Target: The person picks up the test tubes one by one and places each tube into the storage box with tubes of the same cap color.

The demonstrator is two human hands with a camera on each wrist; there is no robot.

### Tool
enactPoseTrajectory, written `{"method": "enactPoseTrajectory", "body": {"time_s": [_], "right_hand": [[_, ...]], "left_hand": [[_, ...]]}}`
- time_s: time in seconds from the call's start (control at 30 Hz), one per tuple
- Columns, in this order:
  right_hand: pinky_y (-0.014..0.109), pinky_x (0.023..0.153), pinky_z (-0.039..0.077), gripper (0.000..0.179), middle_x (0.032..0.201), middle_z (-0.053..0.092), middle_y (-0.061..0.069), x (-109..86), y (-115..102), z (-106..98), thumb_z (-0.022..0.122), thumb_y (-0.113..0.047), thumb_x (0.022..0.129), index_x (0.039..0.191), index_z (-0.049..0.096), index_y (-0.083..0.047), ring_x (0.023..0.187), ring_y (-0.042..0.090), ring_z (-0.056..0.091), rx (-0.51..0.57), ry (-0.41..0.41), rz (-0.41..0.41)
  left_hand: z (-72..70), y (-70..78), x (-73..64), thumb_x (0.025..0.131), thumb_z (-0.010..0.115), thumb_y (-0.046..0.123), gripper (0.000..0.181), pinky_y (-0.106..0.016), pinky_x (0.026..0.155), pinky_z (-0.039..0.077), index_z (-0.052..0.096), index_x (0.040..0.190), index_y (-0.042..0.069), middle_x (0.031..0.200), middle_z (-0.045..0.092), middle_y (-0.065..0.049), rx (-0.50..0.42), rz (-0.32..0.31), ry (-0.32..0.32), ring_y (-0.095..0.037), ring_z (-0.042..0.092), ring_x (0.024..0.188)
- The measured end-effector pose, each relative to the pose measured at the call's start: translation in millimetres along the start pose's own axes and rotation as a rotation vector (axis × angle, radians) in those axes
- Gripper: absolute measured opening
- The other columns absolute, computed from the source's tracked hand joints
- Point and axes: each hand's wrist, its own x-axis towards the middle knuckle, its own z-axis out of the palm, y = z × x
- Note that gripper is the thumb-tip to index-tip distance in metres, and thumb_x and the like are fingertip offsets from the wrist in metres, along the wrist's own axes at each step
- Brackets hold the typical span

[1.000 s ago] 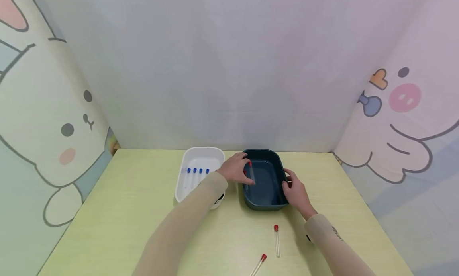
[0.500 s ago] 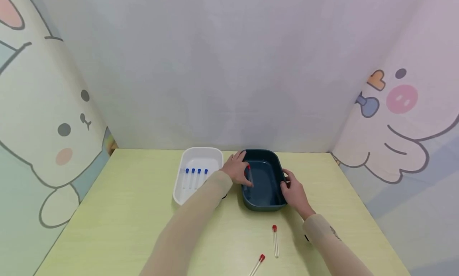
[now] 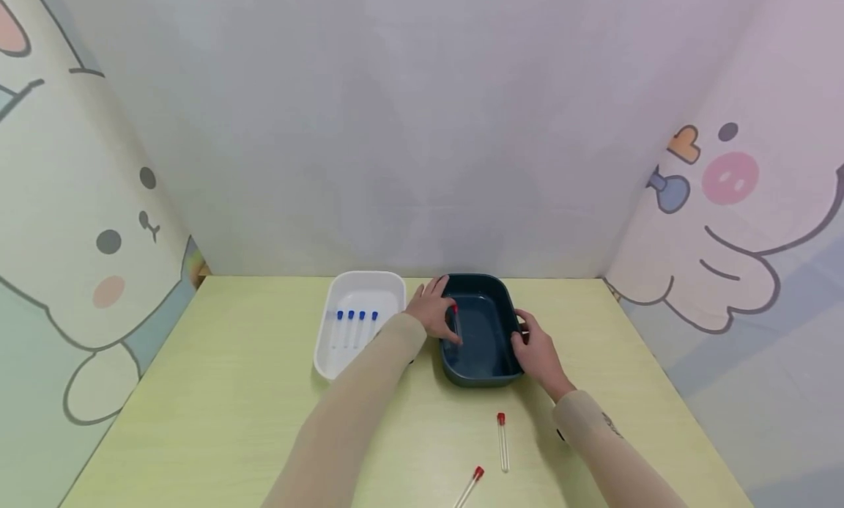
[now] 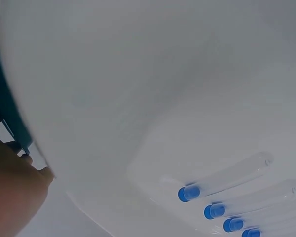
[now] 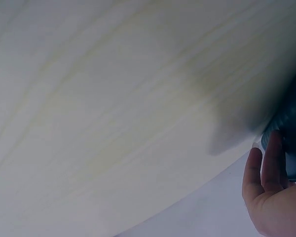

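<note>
My left hand [image 3: 431,314] reaches over the left rim of a dark teal tub [image 3: 486,339]. Between its thumb and finger, inside the tub along the left wall, it holds a clear test tube with a red cap [image 3: 455,308]. My right hand [image 3: 542,355] grips the tub's right side, thumb at the rim and fingers on the outer wall; in the right wrist view these fingers [image 5: 271,163] touch the teal wall. Two more red-capped test tubes lie on the table in front, one upper [image 3: 503,446] and one lower [image 3: 469,486], partly out of frame.
Left of the tub stands a white tray [image 3: 327,336] with several blue-capped test tubes [image 4: 232,177] lying side by side in it. My left forearm crosses the tray's near right corner. Behind the pale wooden table [image 3: 231,376] rises a plain backdrop [image 3: 422,163].
My left hand has lowered slightly with the red-capped test tube against the tub's left side. The right hand keeps its grip. The whole head view has shifted a little.
</note>
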Motion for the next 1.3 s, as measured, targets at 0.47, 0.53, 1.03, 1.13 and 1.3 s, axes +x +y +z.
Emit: {"method": "enactPoseTrajectory", "body": {"time_s": [0.47, 0.53, 1.03, 1.13, 1.3], "right_hand": [[0.044, 0.088, 0.057, 0.052, 0.128, 0.063, 0.024, 0.9, -4, 2, 0.050, -0.014, 0.105, 0.155, 0.040, -0.010, 0.100, 0.032, 0.063, 0.007, -0.009, -0.011], [0.043, 0.088, 0.056, 0.052, 0.128, 0.063, 0.024, 1.1, -4, 2, 0.050, -0.014, 0.104, 0.155, 0.040, -0.010, 0.100, 0.031, 0.063, 0.007, -0.008, -0.012], [0.042, 0.087, 0.056, 0.053, 0.130, 0.063, 0.024, -0.1, -3, 1, 0.048, -0.015, 0.106, 0.157, 0.038, -0.011, 0.101, 0.030, 0.063, -0.007, -0.009, -0.006], [0.041, 0.087, 0.056, 0.053, 0.131, 0.063, 0.023, -0.3, -2, 1, 0.048, -0.015, 0.106, 0.157, 0.037, -0.011, 0.102, 0.030, 0.063, -0.010, -0.008, -0.001], [0.041, 0.087, 0.055, 0.053, 0.130, 0.063, 0.023, -0.9, 0, 0, 0.048, -0.015, 0.106, 0.157, 0.038, -0.012, 0.102, 0.031, 0.062, -0.016, -0.004, 0.009]], "left_hand": [[-2.5, -2.6, -4.1, 0.073, 0.085, 0.065, 0.090, -0.045, 0.136, 0.009, 0.056, 0.148, 0.024, 0.176, 0.000, -0.011, -0.060, -0.051, -0.016, -0.030, 0.004, 0.164], [-4.7, -1.6, -7.6, 0.073, 0.086, 0.063, 0.092, -0.045, 0.136, 0.010, 0.055, 0.149, 0.022, 0.176, 0.001, -0.012, -0.072, -0.055, -0.010, -0.031, 0.005, 0.164], [-17.9, 3.5, -22.6, 0.077, 0.087, 0.055, 0.094, -0.047, 0.135, 0.010, 0.049, 0.154, 0.016, 0.175, 0.003, -0.014, -0.169, -0.015, 0.004, -0.033, 0.007, 0.163], [-24.0, 5.2, -23.6, 0.077, 0.087, 0.055, 0.095, -0.047, 0.135, 0.011, 0.048, 0.154, 0.016, 0.175, 0.004, -0.015, -0.189, 0.009, 0.012, -0.034, 0.007, 0.163], [-31.5, 6.4, -21.9, 0.077, 0.087, 0.055, 0.096, -0.048, 0.135, 0.013, 0.046, 0.155, 0.018, 0.176, 0.002, -0.013, -0.228, 0.026, 0.003, -0.033, 0.004, 0.164]]}}
